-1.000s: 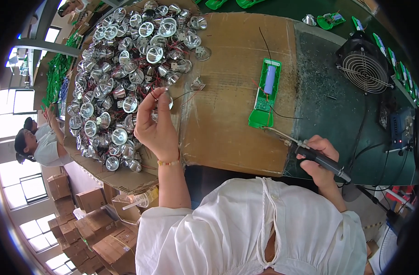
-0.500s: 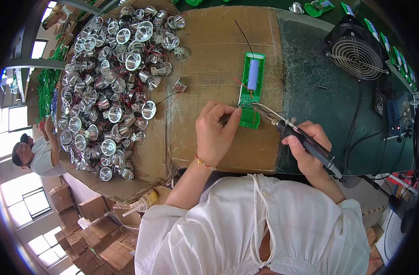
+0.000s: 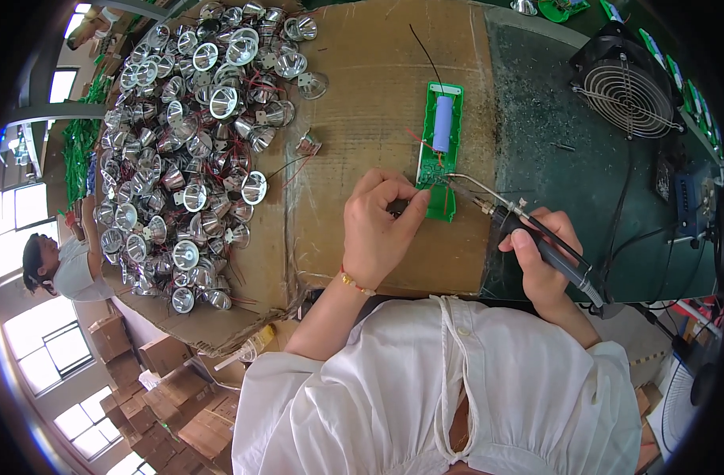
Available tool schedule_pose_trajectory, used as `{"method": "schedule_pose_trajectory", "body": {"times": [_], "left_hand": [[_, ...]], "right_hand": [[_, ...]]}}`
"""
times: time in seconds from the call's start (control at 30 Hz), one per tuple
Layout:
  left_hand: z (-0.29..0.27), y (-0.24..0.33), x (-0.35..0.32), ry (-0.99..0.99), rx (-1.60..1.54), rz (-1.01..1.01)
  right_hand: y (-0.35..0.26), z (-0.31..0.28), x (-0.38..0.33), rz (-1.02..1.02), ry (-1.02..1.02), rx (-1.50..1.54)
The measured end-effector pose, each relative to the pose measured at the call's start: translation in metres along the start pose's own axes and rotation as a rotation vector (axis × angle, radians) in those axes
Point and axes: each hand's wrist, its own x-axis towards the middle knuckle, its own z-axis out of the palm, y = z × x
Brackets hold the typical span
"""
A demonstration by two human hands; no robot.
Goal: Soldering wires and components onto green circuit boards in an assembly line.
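Observation:
A green circuit board with a pale blue cylindrical battery cell lies on a cardboard sheet. My left hand pinches a small dark part with thin wires right beside the board's lower end. My right hand grips a black-handled soldering iron, and its metal tip touches the lower part of the board next to my left fingers.
A big heap of shiny metal reflector cups with red wires covers the left of the cardboard. A black fan stands at the back right on a dark green mat. Another person sits far left; cartons lie on the floor below.
My left hand came from the reflector heap to the board with a wired part. The soldering iron moved left and its tip now rests on the board's lower end.

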Motion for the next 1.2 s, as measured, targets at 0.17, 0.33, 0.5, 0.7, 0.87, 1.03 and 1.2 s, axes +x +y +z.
{"method": "schedule_pose_trajectory", "body": {"times": [0.17,0.33,0.5,0.7,0.87,1.03,1.2], "left_hand": [[0.004,-0.002,0.002,-0.005,0.005,-0.004],[0.006,-0.003,0.002,0.009,-0.019,-0.036],[0.007,-0.002,0.002,0.007,-0.034,-0.072],[0.005,0.001,0.003,0.000,-0.016,-0.066],[0.005,0.001,0.005,-0.008,-0.008,-0.068],[0.002,0.003,0.009,-0.028,0.007,-0.083],[0.002,0.002,0.013,-0.053,0.059,-0.015]], "right_hand": [[0.001,0.003,-0.001,0.002,0.001,-0.040],[-0.002,0.004,0.002,0.006,-0.024,-0.071],[-0.001,0.004,-0.002,0.026,0.023,-0.072],[0.000,0.001,-0.001,-0.010,0.045,-0.003],[0.001,0.005,0.001,-0.005,0.033,0.023],[0.010,0.008,0.004,0.035,0.060,0.112],[0.008,0.010,0.008,0.066,0.078,0.083]]}}
